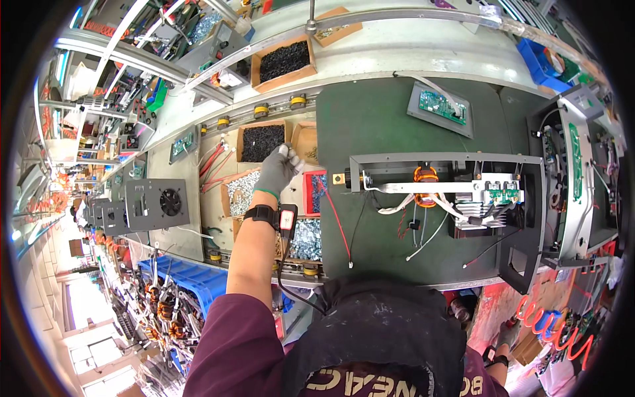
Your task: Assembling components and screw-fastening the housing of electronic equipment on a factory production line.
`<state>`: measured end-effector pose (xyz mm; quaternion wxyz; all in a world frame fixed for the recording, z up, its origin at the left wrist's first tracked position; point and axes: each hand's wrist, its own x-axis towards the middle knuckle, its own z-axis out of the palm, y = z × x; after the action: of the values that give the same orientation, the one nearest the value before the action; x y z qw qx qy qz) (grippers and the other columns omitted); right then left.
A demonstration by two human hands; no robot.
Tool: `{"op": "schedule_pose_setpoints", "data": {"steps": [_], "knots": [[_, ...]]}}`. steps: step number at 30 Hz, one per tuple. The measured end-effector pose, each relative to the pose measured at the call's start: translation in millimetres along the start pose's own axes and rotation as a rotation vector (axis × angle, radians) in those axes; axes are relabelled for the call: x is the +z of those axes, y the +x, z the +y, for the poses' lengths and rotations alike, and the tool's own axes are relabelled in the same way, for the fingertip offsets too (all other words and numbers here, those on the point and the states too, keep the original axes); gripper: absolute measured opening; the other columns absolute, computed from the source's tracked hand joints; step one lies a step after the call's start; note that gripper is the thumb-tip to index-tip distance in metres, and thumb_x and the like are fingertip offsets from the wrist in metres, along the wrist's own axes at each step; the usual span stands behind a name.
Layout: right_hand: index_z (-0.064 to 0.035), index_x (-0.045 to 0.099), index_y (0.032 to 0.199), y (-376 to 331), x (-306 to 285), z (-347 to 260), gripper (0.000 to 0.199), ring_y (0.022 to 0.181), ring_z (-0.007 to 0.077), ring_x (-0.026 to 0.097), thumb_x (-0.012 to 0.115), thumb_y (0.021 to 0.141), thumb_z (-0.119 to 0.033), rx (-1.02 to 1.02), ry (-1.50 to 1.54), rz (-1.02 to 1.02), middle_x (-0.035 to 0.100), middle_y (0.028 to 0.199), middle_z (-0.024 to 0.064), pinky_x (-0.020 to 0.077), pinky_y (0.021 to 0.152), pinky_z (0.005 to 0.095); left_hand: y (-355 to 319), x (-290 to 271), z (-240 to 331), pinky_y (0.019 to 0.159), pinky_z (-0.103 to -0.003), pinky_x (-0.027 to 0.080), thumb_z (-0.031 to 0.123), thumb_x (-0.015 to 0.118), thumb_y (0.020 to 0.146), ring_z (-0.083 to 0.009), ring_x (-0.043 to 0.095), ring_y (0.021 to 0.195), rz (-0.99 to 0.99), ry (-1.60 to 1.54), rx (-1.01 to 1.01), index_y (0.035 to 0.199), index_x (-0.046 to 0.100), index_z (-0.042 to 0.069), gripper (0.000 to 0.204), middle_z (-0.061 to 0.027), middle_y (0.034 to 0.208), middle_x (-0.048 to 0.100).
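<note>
Right grip (pixel 497 355) mostly cut off

Left hand (pixel 278 169): grey knit cloth glove, matt, with a black strap at the wrist; cardboard boxes (pixel 262 142), brown and dull, hold small black screws and bright, shiny metal fasteners (pixel 242 192). Worktop (pixel 377 119): dark green matt mat; on it a grey painted sheet-metal chassis (pixel 436 160), smooth, with a copper-wound coil (pixel 425 175), a ribbed bare-metal heat sink (pixel 473 208) and a glossy green circuit board (pixel 442 107).

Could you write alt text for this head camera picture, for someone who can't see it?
A person's gloved left hand reaches into a cardboard box of small black parts beside a green mat holding an open metal chassis with wiring.
</note>
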<state>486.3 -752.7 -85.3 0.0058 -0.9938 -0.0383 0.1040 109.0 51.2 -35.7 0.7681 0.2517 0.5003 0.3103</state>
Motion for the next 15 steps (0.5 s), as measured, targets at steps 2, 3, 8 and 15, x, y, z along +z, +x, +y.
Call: {"op": "schedule_pose_setpoints", "data": {"steps": [2, 3, 8, 15], "knots": [[-0.0053, 0.051, 0.111, -16.0, -15.3, -11.3, 0.041, 0.088, 0.0297, 0.057, 0.064, 0.072, -0.009, -0.021, 0.161, 0.007, 0.058, 0.094, 0.0135, 0.0454, 0.079, 0.0397, -0.7, 12.4, 2.3, 0.073, -0.038, 0.053, 0.018, 0.044, 0.097, -0.0177, 0.057, 0.068, 0.045, 0.052, 0.004, 0.109, 0.049, 0.007, 0.017, -0.0026, 0.082, 0.055], [-0.0044, 0.05, 0.111, -21.9, -24.8, -13.7, 0.041, 0.085, 0.026, 0.056, 0.063, 0.072, -0.006, -0.057, 0.322, 0.008, 0.057, 0.091, 0.0114, 0.0453, 0.078, 0.0375, -1.3, 19.2, 1.7, 0.072, -0.038, 0.053, 0.018, 0.044, 0.097, -0.0191, 0.056, 0.069, 0.102, 0.104, 0.014, 0.11, 0.049, 0.008, 0.017, -0.0041, 0.084, 0.055], [-0.0025, 0.05, 0.112, -44.2, -89.4, -37.0, 0.034, 0.085, 0.0169, 0.054, 0.064, 0.082, -0.007, -0.089, 0.862, -0.059, 0.054, 0.094, 0.0034, 0.0456, 0.079, 0.0303, 10.1, 0.4, 9.3, 0.072, -0.033, 0.051, 0.009, 0.046, 0.093, -0.0142, 0.051, 0.067, 0.034, 0.134, 0.017, 0.105, 0.048, 0.007, 0.012, -0.0026, 0.083, 0.052], [0.0067, 0.05, 0.118, -96.2, -349.6, -170.7, 0.046, 0.101, 0.026, 0.058, 0.058, 0.09, -0.028, -0.514, 1.344, 0.148, 0.057, 0.115, 0.0178, 0.0429, 0.095, 0.0411, -59.3, 21.8, 29.7, 0.075, -0.032, 0.051, 0.01, 0.05, 0.093, -0.0102, 0.05, 0.071, -0.118, 0.115, 0.149, 0.109, 0.053, 0.004, 0.018, 0.0008, 0.082, 0.051]]}}
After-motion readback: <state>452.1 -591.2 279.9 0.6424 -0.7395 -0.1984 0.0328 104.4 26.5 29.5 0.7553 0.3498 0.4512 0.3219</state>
